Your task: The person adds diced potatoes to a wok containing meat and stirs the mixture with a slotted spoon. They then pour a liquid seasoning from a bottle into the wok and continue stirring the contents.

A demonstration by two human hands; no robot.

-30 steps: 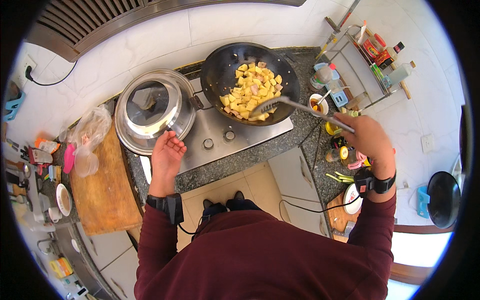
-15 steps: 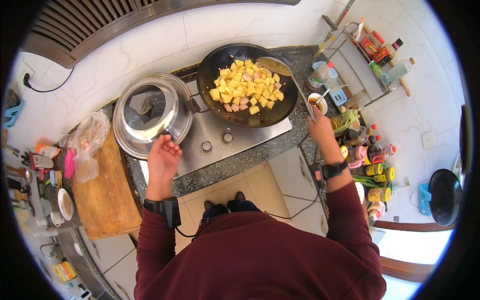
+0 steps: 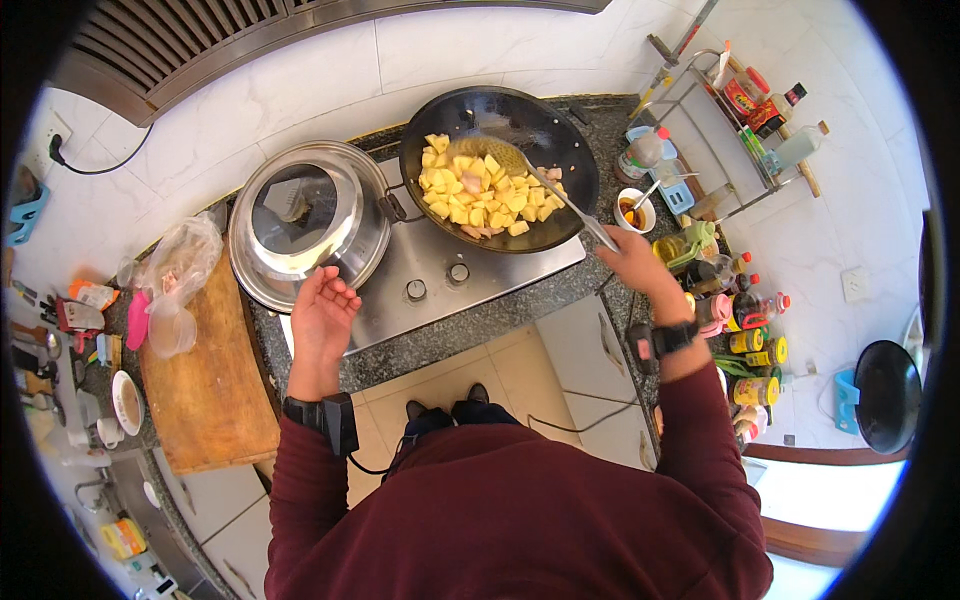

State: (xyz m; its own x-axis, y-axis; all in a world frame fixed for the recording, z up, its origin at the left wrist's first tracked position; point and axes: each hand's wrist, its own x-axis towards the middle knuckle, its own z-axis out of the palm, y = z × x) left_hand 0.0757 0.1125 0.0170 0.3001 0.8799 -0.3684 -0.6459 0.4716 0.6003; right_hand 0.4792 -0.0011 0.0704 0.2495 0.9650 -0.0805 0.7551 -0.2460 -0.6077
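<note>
We hold the spatula (image 3: 556, 192) by its near end so our right grip (image 3: 638, 262) clears the wok (image 3: 572, 140); our left grip (image 3: 322, 318) hangs half-open.

Shiny metal lid (image 3: 310, 225) and spatula (image 3: 570, 206), glossy wok (image 3: 555, 138), matt wooden board (image 3: 212, 400).

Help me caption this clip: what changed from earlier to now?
Since the first picture, the right hand moved left, still gripping the long metal spatula; its head went from the near side of the round black wok farther back. The yellow diced chunks shifted left. The empty left hand and domed steel-and-glass lid stayed put.
</note>
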